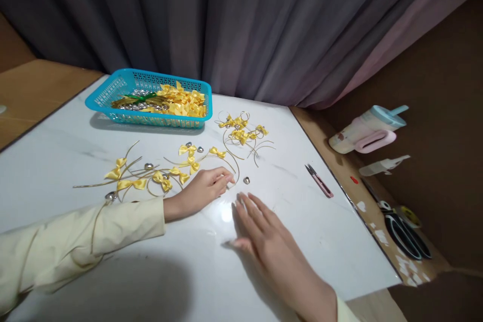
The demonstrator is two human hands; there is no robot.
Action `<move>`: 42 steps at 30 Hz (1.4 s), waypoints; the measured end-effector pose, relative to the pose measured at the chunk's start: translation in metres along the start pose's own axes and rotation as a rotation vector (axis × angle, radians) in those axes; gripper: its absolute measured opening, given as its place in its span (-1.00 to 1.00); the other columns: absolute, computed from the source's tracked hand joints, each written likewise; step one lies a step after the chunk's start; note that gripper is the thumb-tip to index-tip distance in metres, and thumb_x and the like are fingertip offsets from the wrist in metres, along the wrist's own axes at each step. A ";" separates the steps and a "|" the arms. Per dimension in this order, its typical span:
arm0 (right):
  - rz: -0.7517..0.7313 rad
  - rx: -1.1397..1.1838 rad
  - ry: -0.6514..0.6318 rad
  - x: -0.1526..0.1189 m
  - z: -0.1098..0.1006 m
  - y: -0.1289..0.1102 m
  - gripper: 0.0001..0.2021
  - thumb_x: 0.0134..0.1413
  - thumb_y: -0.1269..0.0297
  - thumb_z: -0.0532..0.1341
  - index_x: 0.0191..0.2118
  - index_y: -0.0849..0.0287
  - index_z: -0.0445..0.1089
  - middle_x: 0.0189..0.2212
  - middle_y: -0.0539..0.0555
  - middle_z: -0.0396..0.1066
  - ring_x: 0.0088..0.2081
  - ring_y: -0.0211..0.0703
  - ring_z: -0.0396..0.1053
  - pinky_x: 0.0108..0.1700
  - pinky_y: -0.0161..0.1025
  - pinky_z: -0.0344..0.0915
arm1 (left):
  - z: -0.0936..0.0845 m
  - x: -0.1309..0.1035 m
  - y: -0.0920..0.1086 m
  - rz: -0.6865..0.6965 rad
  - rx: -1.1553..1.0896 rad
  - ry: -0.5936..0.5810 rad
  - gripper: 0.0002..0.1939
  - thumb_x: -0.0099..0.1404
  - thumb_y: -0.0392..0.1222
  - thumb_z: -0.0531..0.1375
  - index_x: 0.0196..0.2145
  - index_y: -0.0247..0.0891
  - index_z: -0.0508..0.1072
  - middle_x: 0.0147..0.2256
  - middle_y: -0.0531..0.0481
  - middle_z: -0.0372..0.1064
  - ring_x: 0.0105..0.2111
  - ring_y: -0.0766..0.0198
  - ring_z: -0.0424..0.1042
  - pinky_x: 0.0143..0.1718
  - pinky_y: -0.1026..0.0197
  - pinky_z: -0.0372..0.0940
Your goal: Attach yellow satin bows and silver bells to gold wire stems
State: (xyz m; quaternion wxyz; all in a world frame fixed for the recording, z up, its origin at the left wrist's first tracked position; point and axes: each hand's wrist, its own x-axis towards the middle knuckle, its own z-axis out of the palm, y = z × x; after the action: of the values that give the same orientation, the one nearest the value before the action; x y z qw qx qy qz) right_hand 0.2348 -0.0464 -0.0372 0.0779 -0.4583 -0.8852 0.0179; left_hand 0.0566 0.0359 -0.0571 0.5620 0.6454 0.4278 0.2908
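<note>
My left hand [206, 188] has its fingers pinched together on the end of a thin gold cord [237, 168] that curves up and left. Fingers extended, my right hand [264, 241] is low over the white board, close to a silver heart bead [246, 180] beyond its fingertips. To the left of my left hand lie several yellow bows [162, 180], curved gold cords and silver beads. More yellow bows [241, 136] with looped cords rest farther back, near the middle.
A blue basket [158, 122] of bows and beads stands at the back left. Pink thread snips [319, 181] lie on the right of the board [320, 241]. Beyond its edge are a tumbler [362, 133], a bottle [381, 166] and black scissors [402, 231].
</note>
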 end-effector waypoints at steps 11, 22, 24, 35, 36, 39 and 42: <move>0.045 0.077 0.003 -0.071 0.011 -0.025 -0.59 0.21 0.39 0.05 0.17 0.16 0.17 0.28 0.11 -0.07 0.30 0.11 -0.27 0.09 0.06 0.22 | -0.002 -0.001 -0.001 0.022 0.081 -0.003 -0.75 0.30 -0.07 0.01 -0.34 -0.28 0.37 -0.62 0.15 0.11 -0.61 0.41 0.09 -0.59 0.36 0.01; 1.132 0.837 0.042 -0.114 0.010 -0.026 -0.45 0.15 -0.03 0.02 -0.76 0.17 0.21 -0.86 0.00 0.24 -0.83 -0.31 0.18 -0.77 -0.41 0.09 | -0.002 -0.004 0.003 0.037 0.126 -0.001 -0.73 0.29 -0.05 0.01 -0.35 -0.30 0.37 -0.62 0.15 0.08 -0.62 0.39 0.09 -0.59 0.36 0.01; 1.242 0.973 -0.113 -0.126 0.012 -0.032 -0.38 0.15 -0.10 -0.06 -0.81 0.16 0.13 -0.89 0.03 0.22 -0.88 -0.33 0.11 -0.82 -0.42 -0.04 | -0.002 -0.006 0.003 0.081 0.171 -0.002 -0.73 0.30 -0.06 0.00 -0.35 -0.30 0.38 -0.62 0.14 0.12 -0.61 0.38 0.14 -0.57 0.35 0.04; 0.183 0.056 0.218 -0.087 -0.001 -0.038 -0.58 0.18 0.17 0.11 0.13 0.14 0.23 0.16 0.17 0.19 0.19 0.08 0.08 0.03 -0.03 0.28 | -0.001 -0.011 0.003 0.208 0.309 -0.015 -0.74 0.32 -0.09 -0.01 -0.33 -0.28 0.40 -0.63 0.14 0.18 -0.61 0.38 0.21 -0.56 0.35 0.09; 0.113 0.013 0.143 -0.082 0.003 -0.037 -0.55 0.18 0.14 0.10 0.16 0.13 0.20 0.21 0.14 0.10 0.24 0.09 -0.03 0.06 0.00 0.25 | -0.001 -0.012 0.003 0.210 0.309 -0.018 -0.74 0.32 -0.09 -0.01 -0.33 -0.28 0.40 -0.63 0.15 0.17 -0.61 0.38 0.22 -0.55 0.35 0.09; 0.010 -0.071 0.035 -0.079 0.010 -0.035 -0.49 0.17 0.09 0.09 0.18 0.20 0.16 0.25 0.11 0.01 0.28 0.10 -0.15 0.08 0.01 0.21 | 0.000 -0.013 0.003 0.196 0.292 -0.024 -0.73 0.32 -0.09 -0.01 -0.31 -0.28 0.40 -0.64 0.15 0.16 -0.60 0.37 0.24 -0.54 0.35 0.11; -0.026 -0.122 0.011 -0.089 0.013 -0.034 -0.42 0.17 0.07 0.09 0.23 0.26 0.07 0.24 0.10 0.02 0.28 0.10 -0.15 0.07 0.01 0.21 | 0.000 -0.013 0.003 0.184 0.282 -0.034 -0.73 0.32 -0.09 -0.01 -0.31 -0.29 0.40 -0.64 0.15 0.16 -0.61 0.38 0.23 -0.54 0.35 0.12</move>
State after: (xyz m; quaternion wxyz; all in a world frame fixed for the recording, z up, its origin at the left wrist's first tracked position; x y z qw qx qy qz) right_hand 0.2562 -0.1378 -0.0578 0.0547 -0.4509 -0.8900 -0.0397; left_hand 0.0516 0.0246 -0.0527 0.4439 0.7592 0.3941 0.2670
